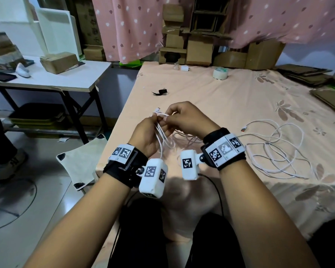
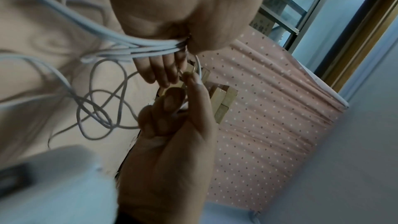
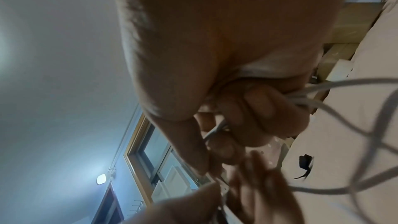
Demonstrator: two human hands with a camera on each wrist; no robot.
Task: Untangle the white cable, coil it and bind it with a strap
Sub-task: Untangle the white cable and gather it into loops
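Left hand [image 1: 145, 135] fingers curl round several gathered strands of the white cable [image 1: 277, 149]; right hand [image 1: 188, 118] pinches a strand near its plug end, just above. The cable is thin, white and still tangled, its loose loops sprawling rightward over the peach bedsheet [image 1: 230, 97]. A black strap [image 1: 161, 91] lies apart, further up.
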